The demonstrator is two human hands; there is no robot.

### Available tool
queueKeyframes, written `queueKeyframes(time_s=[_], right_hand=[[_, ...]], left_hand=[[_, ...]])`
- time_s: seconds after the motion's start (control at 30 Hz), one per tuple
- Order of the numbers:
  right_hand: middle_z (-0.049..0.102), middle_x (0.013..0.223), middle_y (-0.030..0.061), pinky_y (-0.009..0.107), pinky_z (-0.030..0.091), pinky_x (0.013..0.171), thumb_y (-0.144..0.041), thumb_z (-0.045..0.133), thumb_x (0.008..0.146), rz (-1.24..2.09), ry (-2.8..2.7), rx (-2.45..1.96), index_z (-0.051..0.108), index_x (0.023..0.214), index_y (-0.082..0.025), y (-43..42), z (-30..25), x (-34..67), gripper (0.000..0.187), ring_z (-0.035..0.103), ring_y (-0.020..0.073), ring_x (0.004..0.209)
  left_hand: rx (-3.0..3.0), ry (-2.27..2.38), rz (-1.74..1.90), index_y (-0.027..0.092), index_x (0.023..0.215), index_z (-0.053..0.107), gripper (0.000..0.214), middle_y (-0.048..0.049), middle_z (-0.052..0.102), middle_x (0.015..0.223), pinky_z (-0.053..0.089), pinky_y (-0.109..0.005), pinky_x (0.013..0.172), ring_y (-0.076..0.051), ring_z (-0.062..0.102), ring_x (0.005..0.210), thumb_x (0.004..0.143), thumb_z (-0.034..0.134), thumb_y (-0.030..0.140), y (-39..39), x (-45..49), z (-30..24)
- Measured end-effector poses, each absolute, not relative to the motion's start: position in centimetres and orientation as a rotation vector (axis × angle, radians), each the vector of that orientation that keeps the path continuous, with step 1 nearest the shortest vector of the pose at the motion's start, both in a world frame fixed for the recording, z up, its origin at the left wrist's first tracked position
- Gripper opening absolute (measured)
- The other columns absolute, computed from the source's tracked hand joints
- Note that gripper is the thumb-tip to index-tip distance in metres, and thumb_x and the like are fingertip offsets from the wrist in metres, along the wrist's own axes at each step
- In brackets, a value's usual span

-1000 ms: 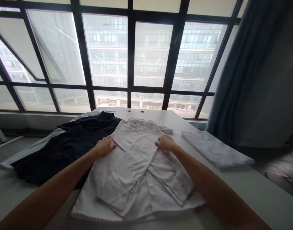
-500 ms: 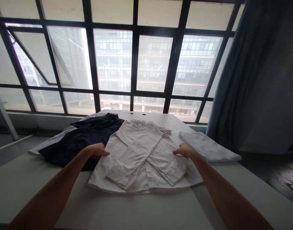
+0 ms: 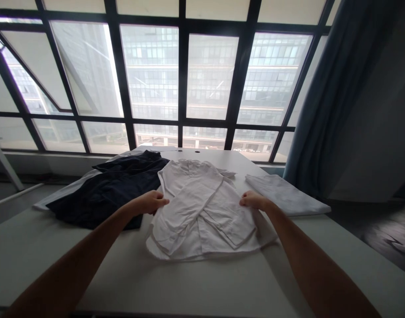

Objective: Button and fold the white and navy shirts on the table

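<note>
**White Shirt Center Table, Both Hands at Its Edges**

And here we are at the long white table, with a white long-sleeved cotton shirt lying dead center, collar pointing to twelve o'clock, its crossed sleeves folded over the front! The left hand comes in from seven o'clock, half-curled at the shirt's left edge. The right hand arrives from five o'clock, also half-curled, over the shirt's right side. Are they gripping the cloth? From here, I can't tell! At nine o'clock, a dark navy garment sprawls in loose folds, just beside the shirt. Over at three o'clock sits a flat, folded pale grey cloth. Behind it all, a black-framed window fills the view, with a blue curtain hanging at two o'clock.
</note>
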State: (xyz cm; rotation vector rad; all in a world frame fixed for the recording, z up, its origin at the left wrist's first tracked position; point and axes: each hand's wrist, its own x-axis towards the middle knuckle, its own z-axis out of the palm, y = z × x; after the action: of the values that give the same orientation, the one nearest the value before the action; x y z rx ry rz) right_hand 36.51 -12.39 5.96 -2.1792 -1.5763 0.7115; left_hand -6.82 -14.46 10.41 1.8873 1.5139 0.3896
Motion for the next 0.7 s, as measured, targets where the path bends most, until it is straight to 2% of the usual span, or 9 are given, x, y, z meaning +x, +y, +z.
queueKeyframes(time_s=[0.13, 0.33, 0.47, 0.6, 0.7], right_hand=[[0.064, 0.073, 0.0039, 0.024, 0.043, 0.055, -0.015, 0.069, 0.064, 0.605, -1.578, -2.153, 0.065, 0.074, -0.014, -12.8, 6.2, 36.3, 0.011, 0.059, 0.0174, 0.068], [0.069, 0.089, 0.0082, 0.026, 0.048, 0.066, -0.012, 0.069, 0.062, 0.611, -1.529, -2.131, 0.068, 0.094, -0.011, -13.4, 6.9, 36.0, 0.032, 0.064, 0.0217, 0.082], [0.070, 0.091, 0.0089, 0.026, 0.049, 0.068, -0.013, 0.069, 0.064, 0.680, -1.518, -2.105, 0.070, 0.092, -0.011, -14.1, 7.8, 36.1, 0.028, 0.065, 0.0219, 0.082], [0.072, 0.086, 0.0090, 0.026, 0.051, 0.066, -0.015, 0.067, 0.070, 0.921, -1.523, -2.045, 0.072, 0.086, -0.012, -15.3, 9.5, 36.1, 0.017, 0.067, 0.0222, 0.078], [0.073, 0.091, 0.0102, 0.027, 0.054, 0.069, -0.018, 0.067, 0.075, 1.190, -1.455, -1.885, 0.072, 0.089, -0.014, -16.6, 11.1, 35.5, 0.016, 0.068, 0.0233, 0.082]], left_hand=[[2.245, 1.500, 0.223, 0.017, 0.058, 0.055, 0.034, -0.0001, 0.055, 0.052, 0.035, -0.024, 0.050, -0.013, 0.051, 0.051, 0.083, 0.056, 0.041, -15.1, -2.6, 10.2], [2.505, 1.566, -0.017, 0.016, 0.074, 0.071, 0.032, -0.0122, 0.071, 0.077, 0.041, -0.028, 0.059, -0.023, 0.066, 0.071, 0.083, 0.055, 0.041, -16.1, 2.6, 9.3], [2.524, 1.538, -0.057, 0.015, 0.078, 0.074, 0.034, -0.0178, 0.073, 0.086, 0.045, -0.032, 0.063, -0.029, 0.069, 0.079, 0.083, 0.057, 0.044, -16.3, 4.5, 8.2], [2.445, 1.375, -0.082, 0.017, 0.067, 0.071, 0.051, -0.0124, 0.072, 0.070, 0.046, -0.031, 0.064, -0.024, 0.067, 0.065, 0.090, 0.047, 0.056, -16.0, 4.1, 7.9], [2.412, 1.195, 0.057, 0.018, 0.076, 0.072, 0.049, -0.0077, 0.072, 0.072, 0.047, -0.029, 0.068, -0.020, 0.066, 0.066, 0.093, 0.043, 0.054, -15.6, 2.4, 7.8]])
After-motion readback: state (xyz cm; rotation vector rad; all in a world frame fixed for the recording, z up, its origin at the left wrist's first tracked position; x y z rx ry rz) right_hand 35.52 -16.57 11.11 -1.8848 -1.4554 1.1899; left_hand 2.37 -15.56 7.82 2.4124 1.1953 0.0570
